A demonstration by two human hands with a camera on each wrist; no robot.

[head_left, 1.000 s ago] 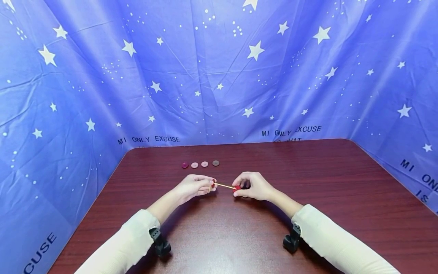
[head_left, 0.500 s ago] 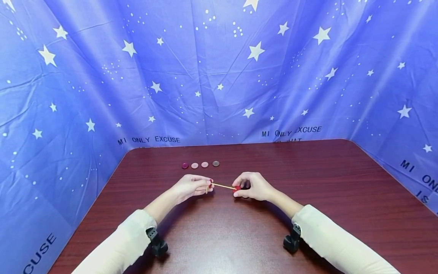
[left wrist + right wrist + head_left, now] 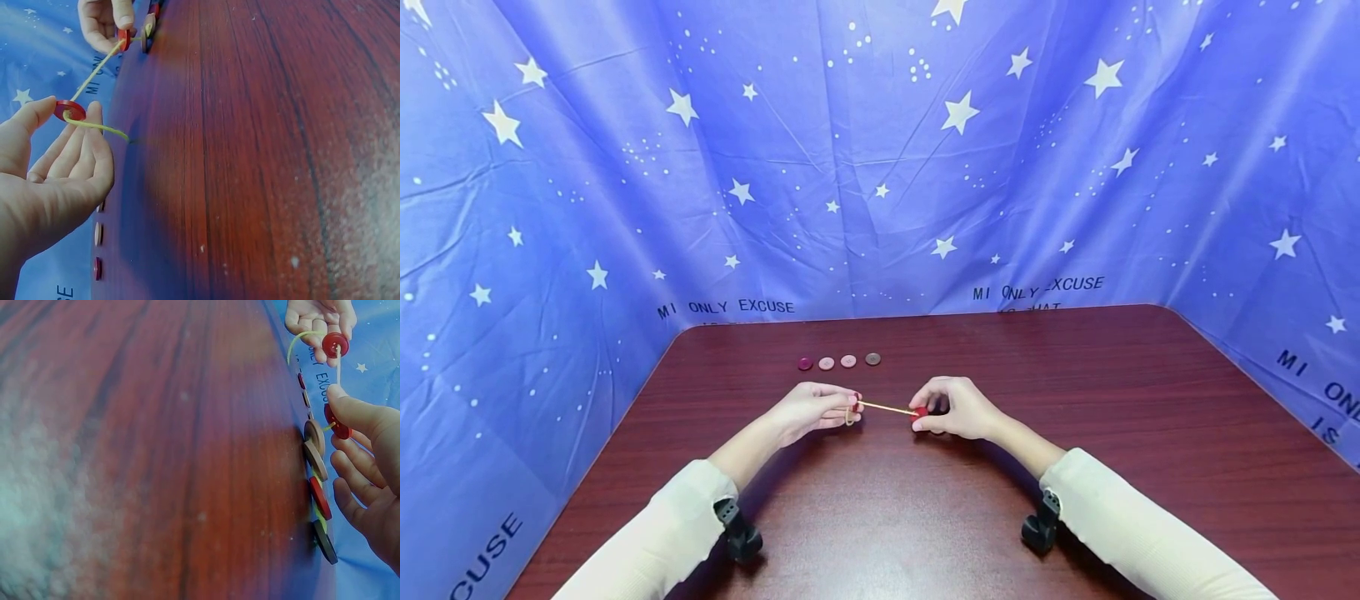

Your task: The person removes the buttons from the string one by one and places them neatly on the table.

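Observation:
My left hand (image 3: pixel 805 414) pinches a red button (image 3: pixel 70 110) between thumb and fingertips. Through that button runs a yellow string (image 3: pixel 887 407), its loose tail curving down past the fingers in the left wrist view. A straight stretch of the string leads to a second red button (image 3: pixel 338 422), which my right hand (image 3: pixel 961 408) pinches with the thumb. Below the right hand, more threaded buttons follow on the same string: two tan ones, a red button (image 3: pixel 320 499) and a dark button (image 3: pixel 324 542), low by the tabletop.
Beyond the hands, loose buttons lie in a row on the dark red wooden table (image 3: pixel 865 517): a magenta button (image 3: pixel 805 363), two pale pink buttons (image 3: pixel 826 363) and a grey-brown button (image 3: pixel 872 359). A blue star-patterned cloth (image 3: pixel 880 167) hangs around the table.
My left hand has shifted left with its red button, and the stretch of string between the two red buttons has grown longer. The right hand has stayed put.

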